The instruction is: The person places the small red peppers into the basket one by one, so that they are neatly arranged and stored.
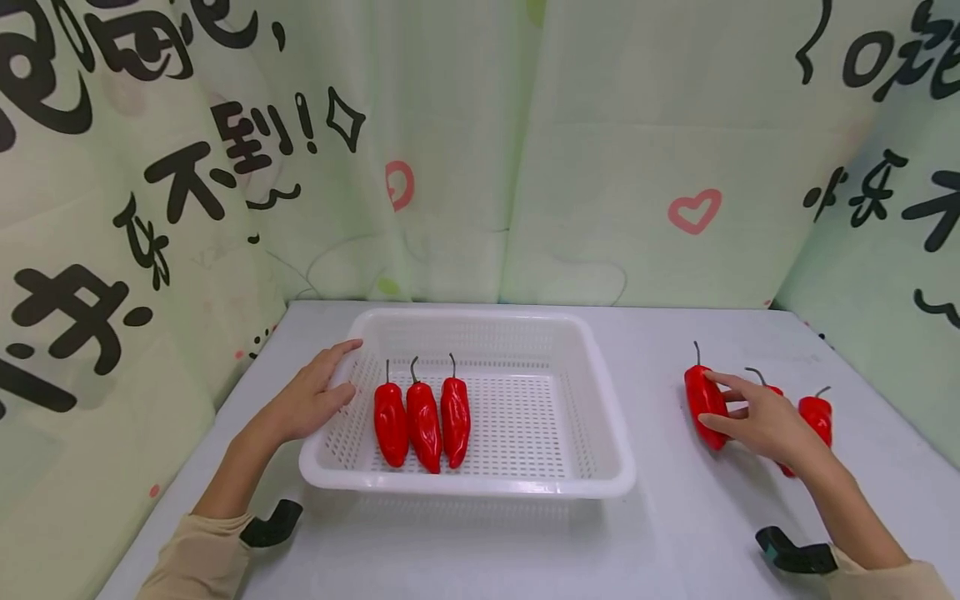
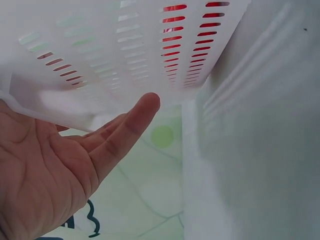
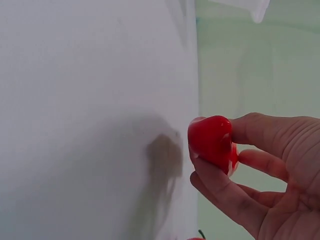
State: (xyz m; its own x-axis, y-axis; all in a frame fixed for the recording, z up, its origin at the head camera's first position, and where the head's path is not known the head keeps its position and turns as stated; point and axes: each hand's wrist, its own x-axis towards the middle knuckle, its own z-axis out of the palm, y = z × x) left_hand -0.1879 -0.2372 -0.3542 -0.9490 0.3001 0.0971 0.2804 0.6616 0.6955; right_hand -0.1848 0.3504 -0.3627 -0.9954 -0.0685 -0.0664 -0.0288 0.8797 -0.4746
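Note:
My right hand [image 1: 761, 417] pinches a red chili pepper [image 1: 703, 396] between thumb and fingers, its dark stem pointing away from me. In the right wrist view, that pepper [image 3: 210, 142] shows end-on, above its shadow on the table. Two more red peppers, one [image 1: 817, 417] right of the hand and another [image 1: 771, 385] partly hidden behind it, lie close by. My left hand [image 1: 311, 400] rests against the left rim of a white perforated plastic basket [image 1: 525, 483], fingers extended. Inside the basket, three red peppers [image 1: 423, 425] lie side by side toward its left half, stems away from me.
The white table [image 1: 480, 550] carries the basket left of centre. Printed fabric [image 1: 585, 167] hangs behind and along both sides of the table. Black curved pieces [image 1: 272, 523] stick out at both sleeves.

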